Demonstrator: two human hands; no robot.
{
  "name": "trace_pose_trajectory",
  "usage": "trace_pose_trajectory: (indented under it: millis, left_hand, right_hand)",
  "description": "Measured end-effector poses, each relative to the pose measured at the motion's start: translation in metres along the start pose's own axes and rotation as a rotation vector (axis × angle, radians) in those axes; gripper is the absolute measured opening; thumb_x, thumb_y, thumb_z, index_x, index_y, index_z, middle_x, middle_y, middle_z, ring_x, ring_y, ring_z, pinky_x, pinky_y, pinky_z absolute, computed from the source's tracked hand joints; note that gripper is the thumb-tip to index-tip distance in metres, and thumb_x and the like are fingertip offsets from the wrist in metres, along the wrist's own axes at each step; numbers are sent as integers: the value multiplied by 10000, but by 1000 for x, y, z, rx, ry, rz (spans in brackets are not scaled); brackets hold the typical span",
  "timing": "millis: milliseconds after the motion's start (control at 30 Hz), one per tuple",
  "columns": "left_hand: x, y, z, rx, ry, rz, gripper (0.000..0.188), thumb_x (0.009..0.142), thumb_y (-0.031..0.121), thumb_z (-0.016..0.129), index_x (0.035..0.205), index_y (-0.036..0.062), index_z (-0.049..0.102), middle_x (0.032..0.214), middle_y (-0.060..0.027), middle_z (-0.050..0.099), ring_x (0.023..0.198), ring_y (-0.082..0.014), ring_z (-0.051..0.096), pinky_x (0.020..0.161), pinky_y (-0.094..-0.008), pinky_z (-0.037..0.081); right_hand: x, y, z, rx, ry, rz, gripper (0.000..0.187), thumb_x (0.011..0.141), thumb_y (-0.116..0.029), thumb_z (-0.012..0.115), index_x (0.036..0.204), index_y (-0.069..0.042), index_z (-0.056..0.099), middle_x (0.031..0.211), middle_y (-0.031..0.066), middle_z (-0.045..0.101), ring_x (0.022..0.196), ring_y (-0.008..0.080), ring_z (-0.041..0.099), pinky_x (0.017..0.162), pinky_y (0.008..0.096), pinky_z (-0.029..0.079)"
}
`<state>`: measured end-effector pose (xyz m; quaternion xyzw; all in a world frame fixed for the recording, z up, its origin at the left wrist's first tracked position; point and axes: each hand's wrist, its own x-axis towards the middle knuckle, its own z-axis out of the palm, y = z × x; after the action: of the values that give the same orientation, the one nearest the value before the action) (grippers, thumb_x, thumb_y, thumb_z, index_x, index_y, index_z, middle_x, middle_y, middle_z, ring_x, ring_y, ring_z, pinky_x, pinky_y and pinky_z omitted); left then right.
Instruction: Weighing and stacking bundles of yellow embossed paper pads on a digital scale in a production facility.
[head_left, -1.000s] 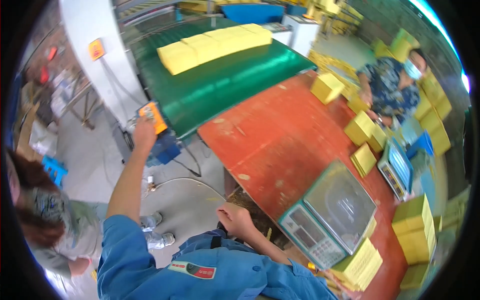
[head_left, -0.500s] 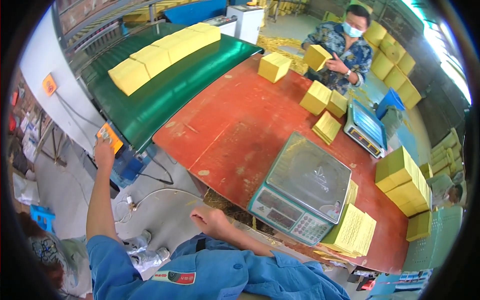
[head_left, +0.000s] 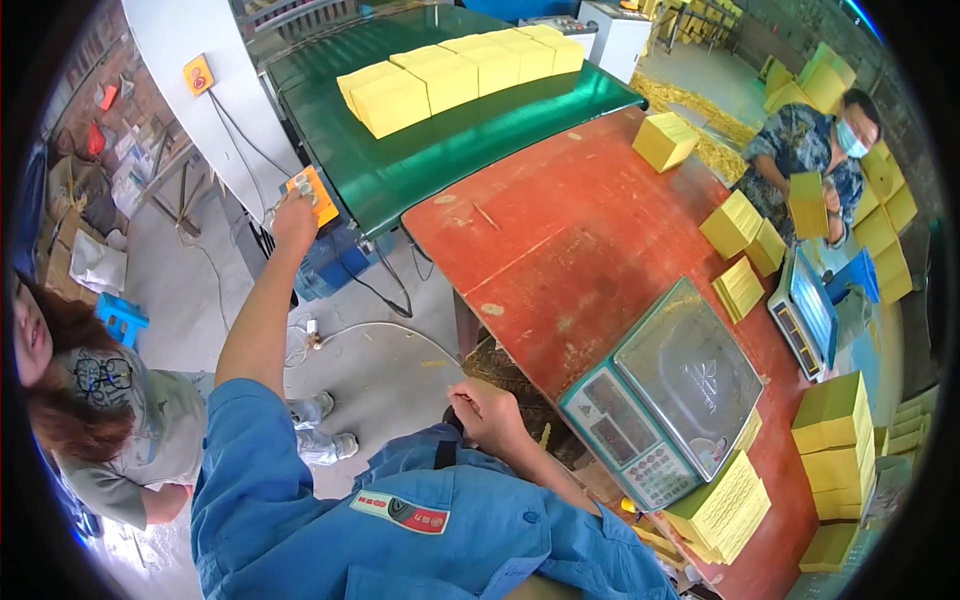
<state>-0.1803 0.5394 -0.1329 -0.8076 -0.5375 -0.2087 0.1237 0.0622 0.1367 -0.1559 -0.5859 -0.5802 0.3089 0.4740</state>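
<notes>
My left hand (head_left: 294, 222) reaches forward at the left, its fingers bent over the orange control box (head_left: 318, 193) with metal knobs. The box sits beside the near corner of a green conveyor belt (head_left: 385, 200). Which knob the fingertips touch is hard to make out. My right hand (head_left: 487, 412) hangs in front of my body with its fingers curled in, and nothing shows in it. It is near the edge of the red table (head_left: 540, 240), left of a digital scale (head_left: 690, 380) whose pan is bare. A row of yellow paper stacks (head_left: 480, 65) lies on the belt.
Across the table a co-worker (head_left: 800, 170) holds a yellow block (head_left: 808, 205). More blocks (head_left: 665, 140) and a second scale (head_left: 803, 315) stand nearby. Yellow stacks (head_left: 835, 445) line the right side. Another person (head_left: 130, 430) is at my left, near a blue stool (head_left: 122, 318).
My view has swung left, so the scene sits farther right. The person at my left shows more. The co-worker's block is turned upright. My left hand stays at the control box.
</notes>
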Motion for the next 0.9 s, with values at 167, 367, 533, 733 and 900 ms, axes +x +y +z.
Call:
trace_pose_trajectory:
  millis: [167,367,533,733,900]
  left_hand:
    - [-4,-6,-3,33,-1,-21,202,755,49,686,954,42,720,1082,-152,639,1082,-343,605,911,-456,524]
    - [4,6,-1,76,-55,-44,281,752,74,723,1032,59,719,1091,-123,620,1086,-330,591,921,-446,513]
    - [-2,-4,0,81,-51,-30,283,754,73,715,1036,62,718,1080,-128,617,1090,-326,588,923,-449,504]
    - [5,-5,-3,51,-31,9,244,757,65,694,1001,51,704,1079,-149,610,1047,-345,597,890,-457,522]
    - [-6,-7,-7,-7,-11,68,223,768,72,682,986,29,684,1049,-159,599,1017,-350,593,860,-460,526]
  right_hand:
    - [-3,-3,-4,4,-29,31,112,906,-87,648,971,-3,682,824,137,684,691,200,655,637,307,511]
    - [-9,-1,-9,18,35,35,78,902,-96,634,924,-27,665,774,138,637,658,245,644,613,326,501]
    - [-7,0,-10,22,-2,48,78,906,-89,636,934,-24,669,786,134,650,675,240,654,627,319,509]
    - [15,-23,-42,21,57,103,156,850,-12,699,1005,-9,698,923,124,701,777,212,689,697,318,552]
    - [67,-60,-67,83,497,-30,296,772,115,710,1033,-16,659,1045,127,621,872,186,635,691,281,541]
